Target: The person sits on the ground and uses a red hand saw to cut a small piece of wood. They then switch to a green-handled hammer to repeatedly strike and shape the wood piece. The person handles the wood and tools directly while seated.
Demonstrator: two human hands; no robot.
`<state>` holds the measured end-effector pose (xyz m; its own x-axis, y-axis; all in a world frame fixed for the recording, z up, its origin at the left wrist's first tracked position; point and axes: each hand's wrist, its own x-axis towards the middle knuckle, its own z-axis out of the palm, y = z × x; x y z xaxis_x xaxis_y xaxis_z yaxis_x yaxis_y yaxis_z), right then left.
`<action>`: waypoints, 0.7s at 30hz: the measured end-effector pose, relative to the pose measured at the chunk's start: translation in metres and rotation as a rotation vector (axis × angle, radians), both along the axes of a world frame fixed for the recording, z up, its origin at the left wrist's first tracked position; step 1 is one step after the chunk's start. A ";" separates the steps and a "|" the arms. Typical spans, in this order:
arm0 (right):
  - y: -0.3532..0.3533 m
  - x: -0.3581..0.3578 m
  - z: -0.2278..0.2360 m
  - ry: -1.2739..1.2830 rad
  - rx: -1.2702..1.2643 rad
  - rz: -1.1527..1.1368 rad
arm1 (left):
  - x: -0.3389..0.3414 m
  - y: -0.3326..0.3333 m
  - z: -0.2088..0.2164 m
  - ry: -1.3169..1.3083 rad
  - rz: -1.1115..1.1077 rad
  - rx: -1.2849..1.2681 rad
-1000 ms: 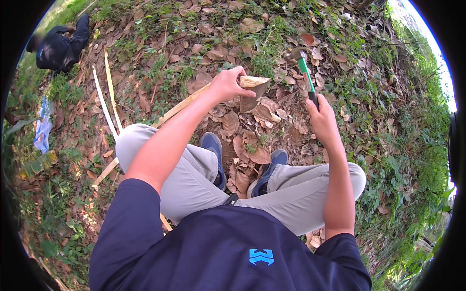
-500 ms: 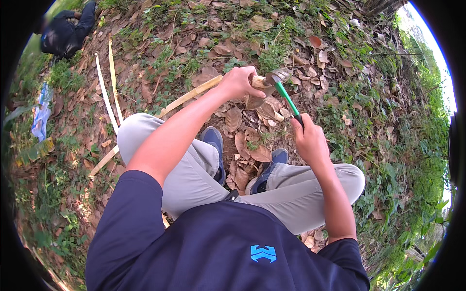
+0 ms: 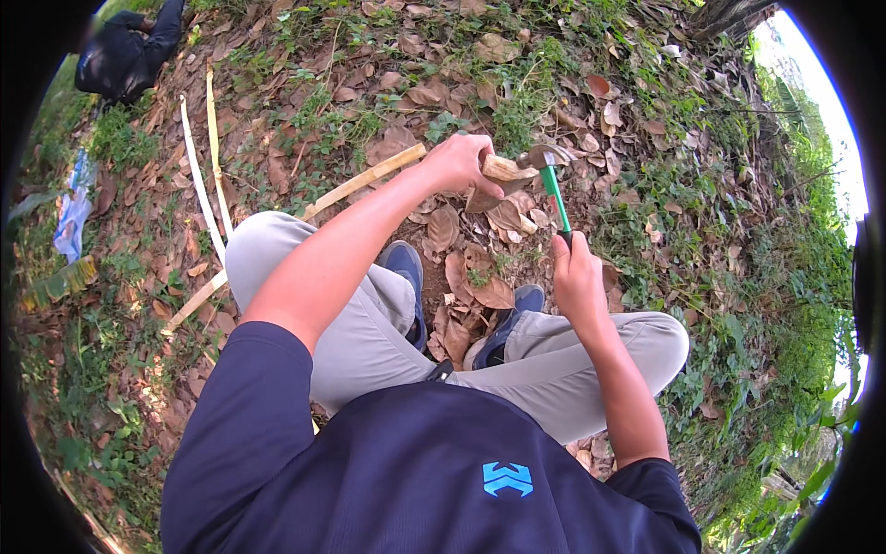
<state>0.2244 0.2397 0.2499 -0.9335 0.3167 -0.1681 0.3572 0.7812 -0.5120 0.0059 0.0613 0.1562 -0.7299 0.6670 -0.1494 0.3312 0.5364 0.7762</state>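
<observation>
My left hand [image 3: 464, 164] is closed around a short, thick piece of wood [image 3: 508, 170], whose pale end sticks out to the right. A flat brownish shape shows beneath that hand; whether it is a blade or a leaf I cannot tell. My right hand [image 3: 580, 277] grips the black end of a claw hammer [image 3: 557, 196] with a green shaft. The hammer's metal head is at the right end of the wood; whether they touch is unclear.
A long wooden strip [image 3: 365, 179] lies behind my left forearm. Two thin pale strips [image 3: 197, 166] are on the leaf-covered ground farther left. A blue-white plastic sheet [image 3: 72, 222] lies at the left edge. Another person [image 3: 125, 55] is at the far left.
The hammer has shifted right and its shaft stands more upright. The wood in my left hand has moved slightly right and down, with its end now more exposed.
</observation>
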 end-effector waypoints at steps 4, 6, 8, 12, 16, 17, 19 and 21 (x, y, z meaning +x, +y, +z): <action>0.021 -0.013 0.065 0.180 0.050 0.044 | 0.006 0.005 -0.002 -0.022 0.001 0.046; 0.030 -0.018 0.093 0.410 -0.014 0.012 | 0.007 0.008 -0.002 -0.013 0.001 0.041; 0.031 -0.020 0.096 0.641 -0.159 -0.024 | 0.009 0.008 -0.001 -0.021 0.008 0.021; 0.008 -0.003 0.024 0.866 -0.554 -0.077 | 0.008 0.004 0.003 0.001 0.018 0.022; 0.000 0.029 -0.034 0.177 -0.117 -0.029 | 0.009 0.001 0.008 0.015 0.022 -0.018; 0.003 0.034 -0.035 0.160 -0.175 -0.139 | 0.010 0.001 0.008 0.023 0.014 -0.038; 0.019 0.031 -0.025 0.290 -0.209 -0.105 | 0.013 0.003 0.008 -0.010 0.010 -0.027; 0.037 0.017 -0.007 0.368 -0.230 -0.117 | 0.010 0.006 0.009 -0.003 0.011 -0.026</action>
